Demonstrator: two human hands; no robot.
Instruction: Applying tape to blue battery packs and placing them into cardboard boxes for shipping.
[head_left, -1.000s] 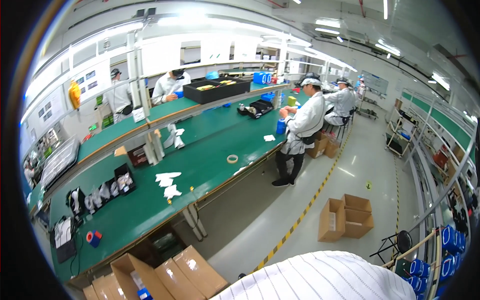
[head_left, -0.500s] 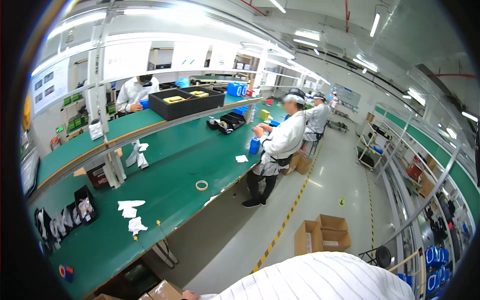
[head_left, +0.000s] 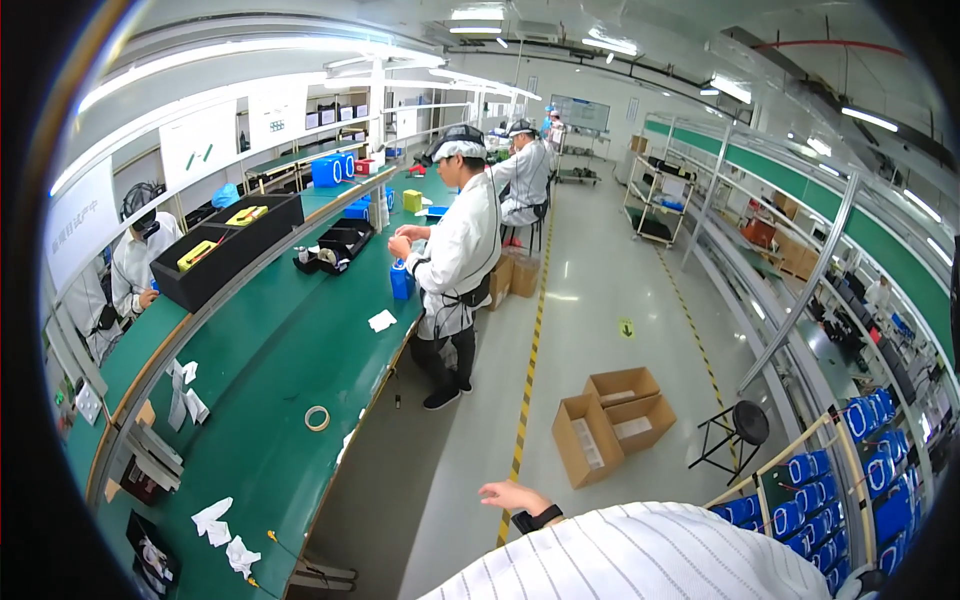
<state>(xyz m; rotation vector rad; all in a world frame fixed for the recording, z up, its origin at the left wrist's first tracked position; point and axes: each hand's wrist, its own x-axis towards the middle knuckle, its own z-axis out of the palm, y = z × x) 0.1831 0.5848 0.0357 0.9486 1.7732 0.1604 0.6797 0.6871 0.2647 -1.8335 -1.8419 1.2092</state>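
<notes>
My right hand is at the lower middle of the head view, with a black band on its wrist. Its fingers stretch loosely to the left, apart, with nothing in them. The hand hangs in the air over the aisle floor, off the edge of the green workbench. A white sleeve with dark stripes fills the lower edge behind it. My left hand is out of view. Nearest to the right hand are open cardboard boxes on the floor.
On the bench lie a tape roll and white scraps. A co-worker in white stands at its edge; another person sits beyond. A black stool and a rack of blue units are at the right.
The view has swung to the right, so bench and co-worker sit further left. My right hand, barely visible low by boxes under the bench before, now shows raised over the aisle.
</notes>
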